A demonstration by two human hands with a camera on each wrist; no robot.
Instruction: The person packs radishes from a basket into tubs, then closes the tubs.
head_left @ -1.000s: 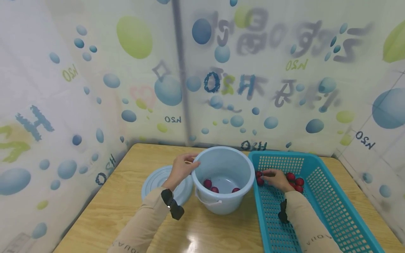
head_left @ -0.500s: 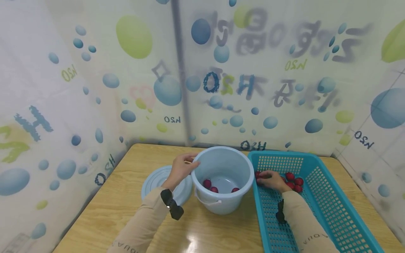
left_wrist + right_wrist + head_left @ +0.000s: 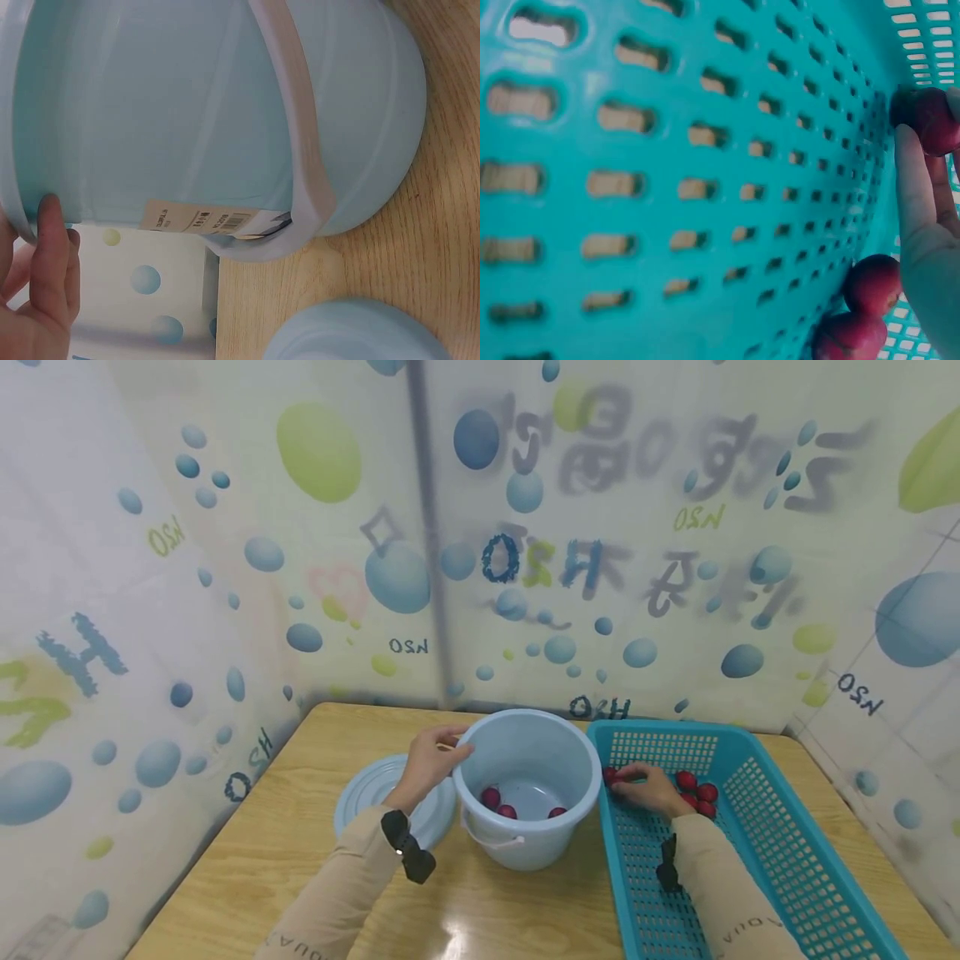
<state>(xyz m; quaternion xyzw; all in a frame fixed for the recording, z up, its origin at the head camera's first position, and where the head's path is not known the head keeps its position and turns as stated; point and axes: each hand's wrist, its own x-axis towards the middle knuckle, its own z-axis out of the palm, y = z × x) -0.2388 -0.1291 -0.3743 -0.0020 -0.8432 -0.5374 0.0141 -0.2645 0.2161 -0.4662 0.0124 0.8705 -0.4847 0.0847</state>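
OK, fruit (image 3: 936, 124) in R fingers (image 3: 913, 176), bkt rim (image 3: 525, 827) in L fingers (image 3: 51, 247) (mirrored wall "H2O" (image 3: 537, 564)).

Left arm (image 3: 333, 885) and right arm (image 3: 731, 881), both beige-sleeved, reach forward, well apart, slanting inward. Dark gear strapped at each wrist. Left hand (image 3: 427, 767) raised higher, palm turned inward, thumb opposite fingers in pinch. Right hand (image 3: 651, 790) lower, back upward, fingertips pointing left, thumb and fingers bent in grip.
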